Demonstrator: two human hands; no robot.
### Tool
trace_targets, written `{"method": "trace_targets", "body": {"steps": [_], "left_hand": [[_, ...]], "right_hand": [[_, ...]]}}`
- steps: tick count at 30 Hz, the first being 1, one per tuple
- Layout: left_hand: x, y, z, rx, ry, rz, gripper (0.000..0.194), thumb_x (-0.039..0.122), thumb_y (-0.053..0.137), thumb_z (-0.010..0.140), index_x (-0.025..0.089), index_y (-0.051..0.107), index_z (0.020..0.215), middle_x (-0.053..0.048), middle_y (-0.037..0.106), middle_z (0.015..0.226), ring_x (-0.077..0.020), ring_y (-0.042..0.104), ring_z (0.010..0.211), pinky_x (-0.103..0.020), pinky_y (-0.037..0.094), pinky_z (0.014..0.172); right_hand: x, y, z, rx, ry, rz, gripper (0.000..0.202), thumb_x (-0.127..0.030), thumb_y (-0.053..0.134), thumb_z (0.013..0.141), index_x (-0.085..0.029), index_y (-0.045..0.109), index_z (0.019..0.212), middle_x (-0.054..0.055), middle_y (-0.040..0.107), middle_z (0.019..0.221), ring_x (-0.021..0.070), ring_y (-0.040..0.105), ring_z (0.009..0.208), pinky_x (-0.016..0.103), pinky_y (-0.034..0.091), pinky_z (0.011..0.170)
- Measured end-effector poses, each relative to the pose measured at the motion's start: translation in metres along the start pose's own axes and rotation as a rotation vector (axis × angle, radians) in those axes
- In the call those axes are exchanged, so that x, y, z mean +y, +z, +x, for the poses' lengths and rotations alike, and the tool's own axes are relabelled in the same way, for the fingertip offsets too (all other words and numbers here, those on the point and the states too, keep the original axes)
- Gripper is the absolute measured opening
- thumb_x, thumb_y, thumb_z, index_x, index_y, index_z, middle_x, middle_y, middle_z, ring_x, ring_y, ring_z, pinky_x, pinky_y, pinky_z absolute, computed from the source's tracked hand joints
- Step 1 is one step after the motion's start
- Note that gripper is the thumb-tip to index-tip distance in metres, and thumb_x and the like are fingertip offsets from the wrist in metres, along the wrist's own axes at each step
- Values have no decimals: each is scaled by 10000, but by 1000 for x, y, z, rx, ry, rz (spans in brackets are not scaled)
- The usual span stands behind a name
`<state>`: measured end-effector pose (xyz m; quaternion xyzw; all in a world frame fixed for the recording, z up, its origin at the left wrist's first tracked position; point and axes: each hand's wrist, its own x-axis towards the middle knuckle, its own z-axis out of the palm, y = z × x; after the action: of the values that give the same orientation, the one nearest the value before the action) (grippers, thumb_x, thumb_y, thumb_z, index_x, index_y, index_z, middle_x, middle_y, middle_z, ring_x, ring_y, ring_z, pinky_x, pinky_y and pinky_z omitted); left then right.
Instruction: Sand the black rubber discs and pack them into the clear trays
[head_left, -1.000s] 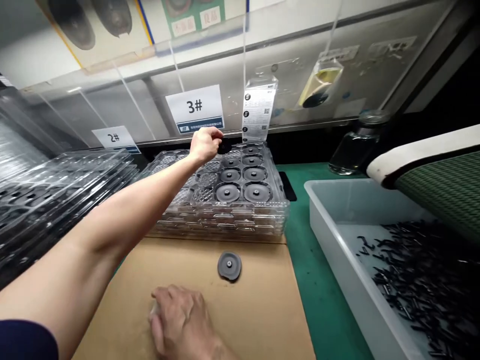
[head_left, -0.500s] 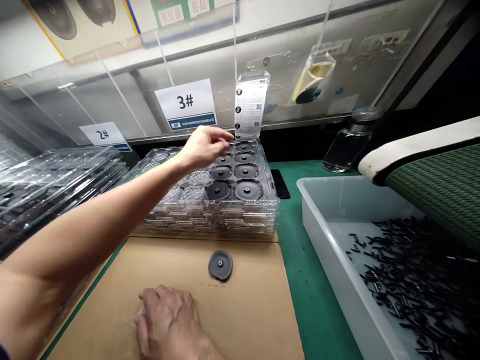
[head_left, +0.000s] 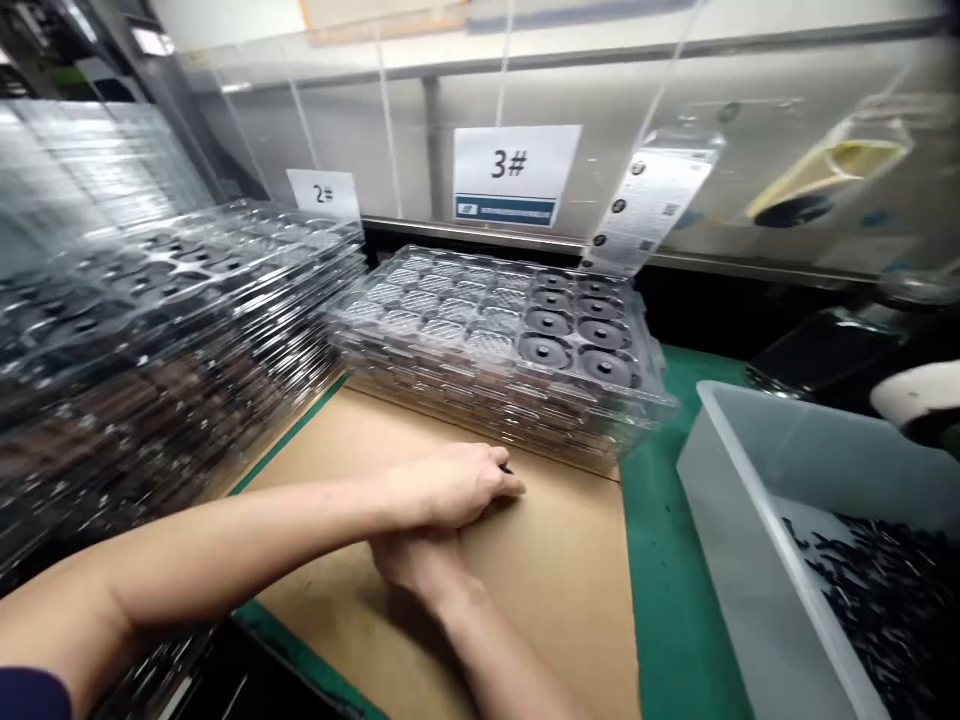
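My left hand (head_left: pixel 465 484) is low over the cardboard sheet (head_left: pixel 555 560), its fingers closed round a dark part (head_left: pixel 507 470). Only a bit of that part shows between thumb and fingers; it appears to be the dark rounded disc with a centre stud. Crossing beneath my left wrist is my right hand (head_left: pixel 412 562), whose fingers are hidden. Beyond both hands, a stack of clear plastic trays (head_left: pixel 480 375) rests at the back of the cardboard. Dark discs (head_left: pixel 604 366) fill the two right-hand columns of its top tray; the pockets further left show no discs.
A taller stack of clear trays (head_left: pixel 247 300) stands at left. To the right, a translucent bin (head_left: pixel 739 480) holds many small black pieces (head_left: pixel 892 590) on the green mat (head_left: pixel 675 560). Behind it are a glass jar (head_left: pixel 825 345) and a sign marked 3# (head_left: pixel 516 170).
My left hand has come down from the tray stack to the cardboard, where the loose disc lay, and closed on a dark part. My right hand is now beneath it. The view has turned left.
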<state>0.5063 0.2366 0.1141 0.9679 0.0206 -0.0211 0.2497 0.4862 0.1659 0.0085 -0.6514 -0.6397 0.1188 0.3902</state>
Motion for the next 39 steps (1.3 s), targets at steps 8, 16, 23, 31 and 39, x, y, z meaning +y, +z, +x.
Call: {"method": "trace_targets", "body": {"steps": [8, 16, 23, 31, 39], "left_hand": [[6, -36, -129, 642, -466, -1339, 403, 253, 678, 860, 170, 720, 1252, -40, 690, 867, -168, 691, 675, -247, 535, 570], [31, 21, -287, 1025, -814, -1684, 270, 177, 589, 964, 95, 695, 1199, -132, 747, 892, -255, 782, 760, -325, 637, 631], [85, 58, -319, 1136, -885, -1826, 253, 195, 592, 982, 91, 714, 1178, -219, 779, 1157, -285, 791, 991, -370, 658, 784], [129, 116, -311, 838, -1058, -1757, 238, 272, 636, 985, 131, 761, 1131, -158, 812, 1111, -234, 770, 989, -283, 599, 771], [145, 130, -299, 696, -923, -1700, 532, 442, 700, 954, 190, 645, 1419, -167, 677, 1431, -305, 645, 1308, -430, 555, 1047]], "right_hand": [[2, -26, 3, 7, -15, 79, 314, -390, 489, 1000, -202, 721, 1095, 74, 770, 900, 220, 714, 754, 330, 587, 733], [-6, -22, 17, 62, -20, 34, 312, -431, 557, 985, -210, 736, 1114, 95, 793, 1072, 260, 757, 956, 386, 596, 865], [-99, -12, -81, -13, -160, 30, 241, -248, 526, 1044, -230, 705, 1205, 77, 719, 995, 175, 707, 850, 279, 583, 750], [-168, -6, -190, 36, -226, -132, 392, -108, 637, 981, -212, 628, 1359, 85, 697, 959, 180, 658, 805, 280, 532, 697], [-164, -9, -220, 48, 624, 441, 322, -464, 545, 1037, -186, 684, 955, 35, 650, 787, 148, 586, 673, 266, 454, 617]]}}
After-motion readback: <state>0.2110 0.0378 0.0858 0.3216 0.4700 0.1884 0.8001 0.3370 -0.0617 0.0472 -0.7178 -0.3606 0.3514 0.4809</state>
